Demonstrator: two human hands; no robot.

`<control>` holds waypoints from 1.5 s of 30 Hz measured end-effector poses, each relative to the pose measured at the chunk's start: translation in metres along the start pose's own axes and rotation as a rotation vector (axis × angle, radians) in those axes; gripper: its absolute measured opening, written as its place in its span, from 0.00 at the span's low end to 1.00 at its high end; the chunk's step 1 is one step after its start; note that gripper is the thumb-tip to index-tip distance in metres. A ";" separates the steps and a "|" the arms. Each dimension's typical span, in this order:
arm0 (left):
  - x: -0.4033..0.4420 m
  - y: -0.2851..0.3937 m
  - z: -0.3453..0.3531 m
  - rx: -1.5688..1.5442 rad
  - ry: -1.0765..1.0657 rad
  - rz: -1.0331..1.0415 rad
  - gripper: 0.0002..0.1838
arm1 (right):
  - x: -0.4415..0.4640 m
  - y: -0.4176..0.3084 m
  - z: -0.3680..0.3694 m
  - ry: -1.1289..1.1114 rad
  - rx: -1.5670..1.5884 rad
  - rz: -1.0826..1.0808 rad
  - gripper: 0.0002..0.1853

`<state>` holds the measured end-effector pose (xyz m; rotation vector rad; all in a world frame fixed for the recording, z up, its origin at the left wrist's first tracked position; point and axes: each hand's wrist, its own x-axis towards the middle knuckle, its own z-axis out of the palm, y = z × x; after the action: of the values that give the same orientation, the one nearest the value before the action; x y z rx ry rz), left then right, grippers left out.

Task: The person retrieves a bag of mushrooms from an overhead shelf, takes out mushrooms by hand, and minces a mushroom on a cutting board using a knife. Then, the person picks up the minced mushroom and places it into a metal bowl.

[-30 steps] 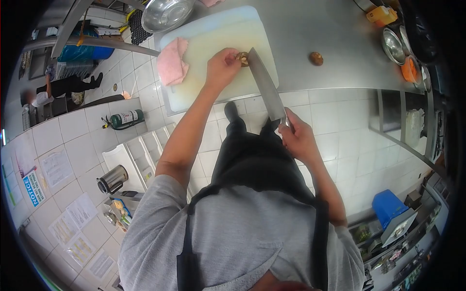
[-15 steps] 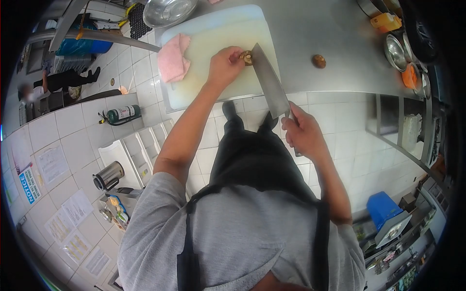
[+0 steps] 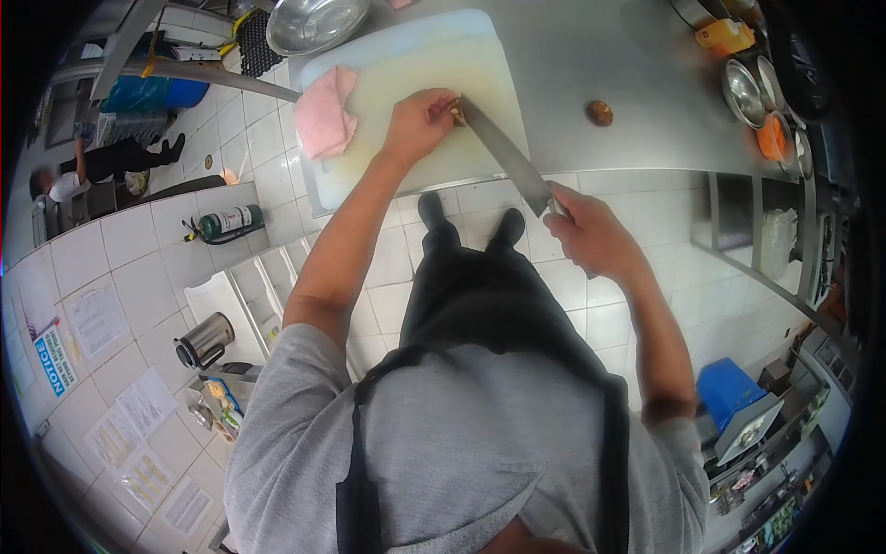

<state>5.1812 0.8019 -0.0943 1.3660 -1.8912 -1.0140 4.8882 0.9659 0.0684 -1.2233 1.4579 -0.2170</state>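
My left hand (image 3: 420,127) pinches a small brown mushroom (image 3: 457,112) over the white cutting board (image 3: 443,55); its pale stem side partly shows, and the fingers cover the rest. In my right hand (image 3: 592,234) is a large knife (image 3: 506,157), gripped by the handle. The blade slants up and leftward across the board's front right edge, its tip at the mushroom. Whether the tip has cut in is too small to tell. A second brown mushroom (image 3: 600,113) lies on the steel counter to the right of the board.
On the board's left edge lies a pink cloth (image 3: 325,113). A metal colander (image 3: 317,23) stands behind it. Metal bowls (image 3: 743,92) and an orange container (image 3: 772,140) line the counter's right end. Another person (image 3: 101,166) is far off at the left.
The knife has swung to a flatter slant, its tip moving left onto the mushroom. My right hand has shifted slightly up and right. The mushroom has turned in my left hand.
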 end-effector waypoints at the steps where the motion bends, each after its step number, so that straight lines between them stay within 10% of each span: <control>1: 0.002 -0.005 0.000 -0.032 -0.010 0.021 0.18 | 0.000 0.000 0.000 0.000 -0.060 0.000 0.18; 33: 0.023 0.050 -0.007 0.520 -0.102 0.169 0.09 | -0.010 0.011 0.021 0.138 0.216 -0.038 0.27; 45: 0.032 0.034 -0.004 0.491 -0.101 0.305 0.07 | -0.003 -0.003 0.005 0.063 0.301 0.040 0.15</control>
<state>5.1576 0.7764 -0.0623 1.2340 -2.4422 -0.4914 4.8932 0.9695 0.0712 -0.9494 1.4424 -0.4342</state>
